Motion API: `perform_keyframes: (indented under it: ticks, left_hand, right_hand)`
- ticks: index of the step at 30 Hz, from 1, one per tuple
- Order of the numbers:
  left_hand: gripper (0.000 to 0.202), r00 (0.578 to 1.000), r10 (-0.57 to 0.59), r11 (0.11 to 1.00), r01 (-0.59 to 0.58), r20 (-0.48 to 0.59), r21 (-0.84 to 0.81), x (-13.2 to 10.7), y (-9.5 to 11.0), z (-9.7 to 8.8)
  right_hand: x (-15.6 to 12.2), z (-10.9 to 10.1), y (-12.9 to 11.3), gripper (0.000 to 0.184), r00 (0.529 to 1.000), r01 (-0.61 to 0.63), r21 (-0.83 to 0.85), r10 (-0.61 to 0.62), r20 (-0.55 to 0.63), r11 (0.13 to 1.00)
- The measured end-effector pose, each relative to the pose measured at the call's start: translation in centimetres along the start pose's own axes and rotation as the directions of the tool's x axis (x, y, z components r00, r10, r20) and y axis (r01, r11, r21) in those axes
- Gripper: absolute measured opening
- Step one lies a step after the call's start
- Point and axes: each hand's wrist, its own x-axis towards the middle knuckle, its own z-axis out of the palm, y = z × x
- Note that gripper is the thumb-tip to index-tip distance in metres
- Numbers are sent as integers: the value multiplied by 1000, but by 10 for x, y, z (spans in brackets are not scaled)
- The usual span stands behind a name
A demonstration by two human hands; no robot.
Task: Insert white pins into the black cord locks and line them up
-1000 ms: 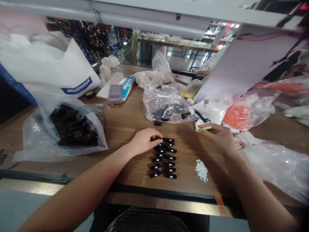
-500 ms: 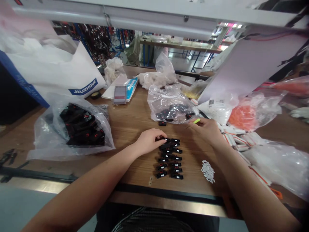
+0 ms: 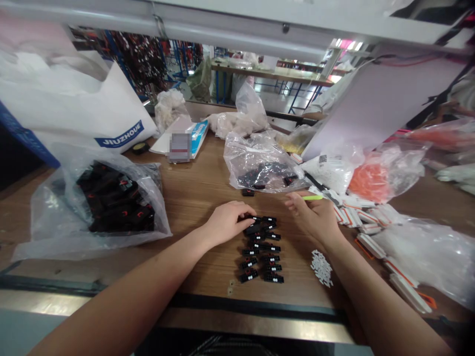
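Several small black connector parts (image 3: 262, 249) with white and red dots lie in two short columns on the wooden table (image 3: 193, 193). My left hand (image 3: 227, 221) rests at the top of those columns, fingers curled on the topmost black part. My right hand (image 3: 314, 215) hovers just right of the columns, closed around a thin yellow-green stick (image 3: 312, 198) whose tip points right. A small heap of white pins (image 3: 321, 267) lies below my right hand.
A clear bag of black parts (image 3: 264, 165) lies behind the hands, one loose part (image 3: 248, 192) before it. A larger bag of black parts (image 3: 111, 200) sits left. An orange-filled bag (image 3: 374, 178), white strips (image 3: 363, 217) and clear plastic (image 3: 426, 252) crowd the right.
My right hand has drawn left toward the columns with the stick. My left hand stays on the top black part. The view has shifted a little.
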Motion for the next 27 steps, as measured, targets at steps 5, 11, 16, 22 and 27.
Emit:
perform_keyframes:
  ticks: [5,11,16,22,27]
  left_hand:
    - [17,1000,7,1000,-7,1,-17,0,-1,1]
    - [18,1000,8,1000,-7,4,-19,0,0,0]
    - [18,1000,-1,1000,1,-6,-20,0,1,1]
    - [18,1000,-14,1000,14,-7,-23,0,-1,2]
    - [18,1000,-12,999,11,-20,-31,-1,-2,3]
  right_hand:
    - [-18,12,-15,37,986,-16,148,-8,165,989]
    - [-27,21,-18,36,968,-49,138,14,249,989]
    - [-28,26,-19,37,964,-53,138,15,267,989]
    - [-30,29,-21,36,969,-37,139,2,248,990]
    - [-30,29,-21,34,965,-25,121,-8,260,992]
